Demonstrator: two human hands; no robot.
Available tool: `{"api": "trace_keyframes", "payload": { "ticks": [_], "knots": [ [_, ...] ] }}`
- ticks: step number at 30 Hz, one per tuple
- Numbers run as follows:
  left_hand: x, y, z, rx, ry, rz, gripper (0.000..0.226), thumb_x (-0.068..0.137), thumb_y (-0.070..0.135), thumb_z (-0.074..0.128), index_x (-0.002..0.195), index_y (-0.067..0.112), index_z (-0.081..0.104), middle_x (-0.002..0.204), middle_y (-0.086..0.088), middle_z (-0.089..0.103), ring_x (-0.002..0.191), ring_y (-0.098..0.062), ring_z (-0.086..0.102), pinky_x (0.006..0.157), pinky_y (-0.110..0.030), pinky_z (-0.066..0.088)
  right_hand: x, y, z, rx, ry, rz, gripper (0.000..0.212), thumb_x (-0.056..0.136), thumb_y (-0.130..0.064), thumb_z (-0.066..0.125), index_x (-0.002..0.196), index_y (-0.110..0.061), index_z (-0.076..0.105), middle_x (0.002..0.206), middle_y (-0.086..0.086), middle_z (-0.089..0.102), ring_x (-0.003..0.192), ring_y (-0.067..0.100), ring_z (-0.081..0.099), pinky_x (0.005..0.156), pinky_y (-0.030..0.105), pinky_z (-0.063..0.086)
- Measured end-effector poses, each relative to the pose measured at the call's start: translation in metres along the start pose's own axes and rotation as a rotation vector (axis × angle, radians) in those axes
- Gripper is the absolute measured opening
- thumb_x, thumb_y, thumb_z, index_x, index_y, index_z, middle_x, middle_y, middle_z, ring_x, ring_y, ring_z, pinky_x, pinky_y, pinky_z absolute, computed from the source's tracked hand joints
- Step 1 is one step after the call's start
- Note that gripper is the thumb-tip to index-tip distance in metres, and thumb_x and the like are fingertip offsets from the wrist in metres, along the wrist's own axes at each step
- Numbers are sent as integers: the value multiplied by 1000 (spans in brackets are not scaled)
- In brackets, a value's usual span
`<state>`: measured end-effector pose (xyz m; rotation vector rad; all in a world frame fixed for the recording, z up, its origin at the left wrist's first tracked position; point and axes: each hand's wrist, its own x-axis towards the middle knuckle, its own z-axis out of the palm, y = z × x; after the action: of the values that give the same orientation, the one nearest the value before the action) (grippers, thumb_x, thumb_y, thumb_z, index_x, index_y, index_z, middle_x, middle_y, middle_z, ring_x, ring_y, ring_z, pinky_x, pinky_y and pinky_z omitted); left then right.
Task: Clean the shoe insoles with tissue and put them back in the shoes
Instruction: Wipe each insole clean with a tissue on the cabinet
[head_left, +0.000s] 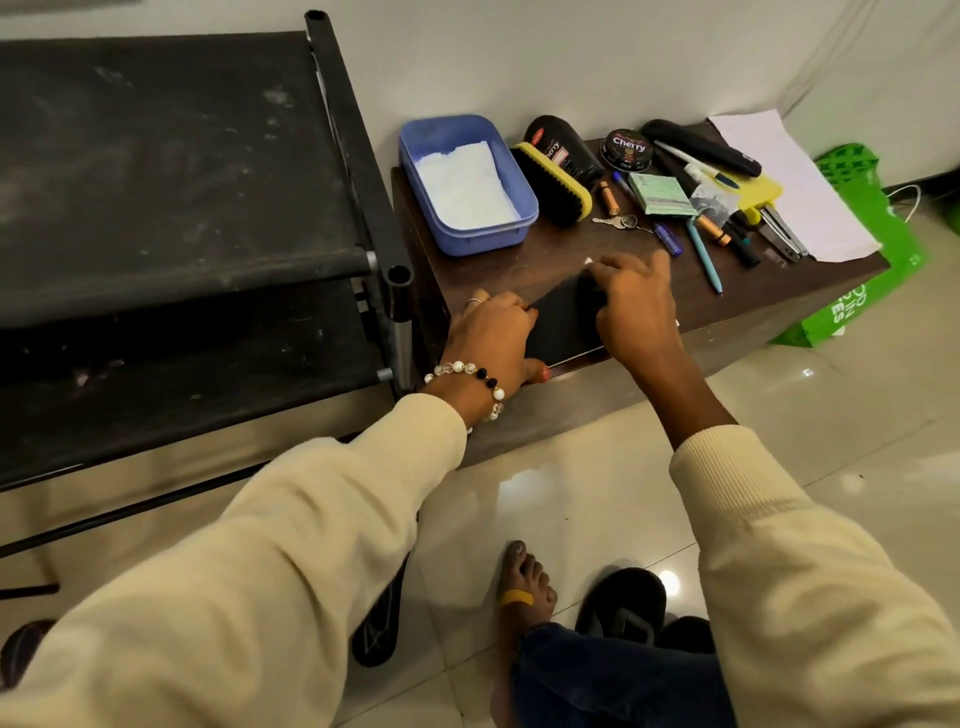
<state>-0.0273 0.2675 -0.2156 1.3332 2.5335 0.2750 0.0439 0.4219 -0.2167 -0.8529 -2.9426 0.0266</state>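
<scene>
Your right hand's fingers are curled down on a scrap of tissue, seemingly pinching it, pressed to the far end of the black insole. Your left hand grips the insole's near end at the bench edge. Beyond your fingers sits the blue tub of tissue.

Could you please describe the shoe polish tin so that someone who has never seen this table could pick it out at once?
Start at the dark wooden table against the white wall. Behind the blue plastic tub holding white tissue lies a yellow-backed shoe brush; just right of it, near the wall, sits the polish tin. It is the only round, flat item, with "Cherry" on its black lid.
</scene>
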Motion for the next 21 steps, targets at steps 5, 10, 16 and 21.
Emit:
{"api": "trace_keyframes", "payload": {
  "ticks": [5, 10, 16, 21],
  "knots": [
    [0, 0, 2, 7, -6, -8, 67, 84, 52, 63, 139, 17, 47, 138, -2, 46, 121, -27, 39, 99, -32, 35, -2, -1, 4, 79, -45, 61, 46, 89, 1, 50, 135, -3, 49, 142, 10, 44, 124, 32, 32, 96, 36, 38],
    [0, 1, 3, 9, -2, -7, 66, 84, 52, 63, 138, 16, 49, 138, -2, 46, 121, -27, 39, 99, -32, 35, 6, -6, 6, 124, -88, 15, 43, 90, 2, 48, 132, -8, 54, 136, 11, 51, 123, 31, 35, 95, 39, 38],
    [1, 0, 5, 13, -8, -11, 68, 84, 52, 63, 140, 17, 46, 139, -1, 45, 123, -28, 38, 100, -34, 36, 7, 5, 9, 334, 106, 177, 36, 93, -4, 51, 127, -12, 61, 127, 14, 57, 118, 27, 51, 96, 35, 42],
    [1, 0, 5, 6, 2, -10, 68, 84, 51, 63, 140, 17, 45, 138, -1, 45, 123, -27, 37, 100, -34, 36, 10, 0, 12, 271, 36, 169, 32, 96, -9, 50, 127, -10, 60, 125, 15, 58, 115, 29, 51, 95, 37, 43]
  ]
}}
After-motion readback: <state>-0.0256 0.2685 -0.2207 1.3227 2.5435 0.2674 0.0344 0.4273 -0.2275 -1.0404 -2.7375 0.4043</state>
